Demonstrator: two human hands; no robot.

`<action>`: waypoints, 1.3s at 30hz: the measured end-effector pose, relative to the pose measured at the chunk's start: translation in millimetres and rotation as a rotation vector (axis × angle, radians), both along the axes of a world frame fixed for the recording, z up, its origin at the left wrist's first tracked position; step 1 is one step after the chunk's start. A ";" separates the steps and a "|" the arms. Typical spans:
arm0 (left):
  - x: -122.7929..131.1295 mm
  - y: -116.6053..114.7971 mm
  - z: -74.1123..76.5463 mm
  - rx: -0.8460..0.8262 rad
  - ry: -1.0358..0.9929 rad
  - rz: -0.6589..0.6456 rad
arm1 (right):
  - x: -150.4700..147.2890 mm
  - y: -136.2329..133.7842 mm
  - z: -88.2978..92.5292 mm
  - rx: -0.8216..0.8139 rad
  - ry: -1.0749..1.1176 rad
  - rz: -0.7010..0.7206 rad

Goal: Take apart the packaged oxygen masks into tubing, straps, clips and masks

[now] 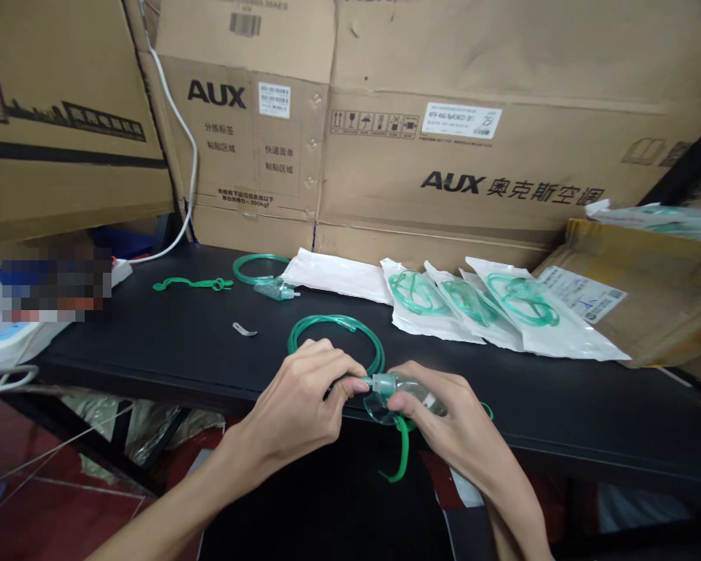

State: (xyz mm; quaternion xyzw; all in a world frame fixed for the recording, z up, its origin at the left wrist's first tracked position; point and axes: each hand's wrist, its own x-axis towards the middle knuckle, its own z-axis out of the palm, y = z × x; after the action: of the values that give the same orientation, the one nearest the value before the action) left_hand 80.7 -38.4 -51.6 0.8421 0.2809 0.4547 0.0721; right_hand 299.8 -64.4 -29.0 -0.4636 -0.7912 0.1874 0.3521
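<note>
Left hand (312, 389)'s got thumb and finger pinched on the green tubing (334, 319) at the clear mask (378, 407)'s connector, right hand (447, 409) clamped round the mask, all at the table (181, 347)'s near edge. Further back, three clear-fronted packets (526, 300) hold coiled green tubing, and from here can't tell if the cardboard box (671, 296) beside them has its packets in or on it

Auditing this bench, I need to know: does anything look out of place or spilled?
One thing stands out: a small, curved, silvery, metal-looking strip lying loose on the flat black tabletop, left of the coiled translucent green plastic tubing. It looks odd because it lies there alone, unattached. No spill shows.
</note>
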 end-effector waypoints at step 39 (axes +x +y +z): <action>-8.2 -0.8 12.6 -0.367 0.059 -0.030 | 1.2 3.3 -11.8 0.130 0.049 0.009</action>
State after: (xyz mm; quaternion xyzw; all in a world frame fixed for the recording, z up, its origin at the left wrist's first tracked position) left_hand 72.5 -39.2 -39.0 0.8319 0.3484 0.3699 0.2229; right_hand 301.0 -61.2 -40.8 -0.4314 -0.7951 0.1484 0.3997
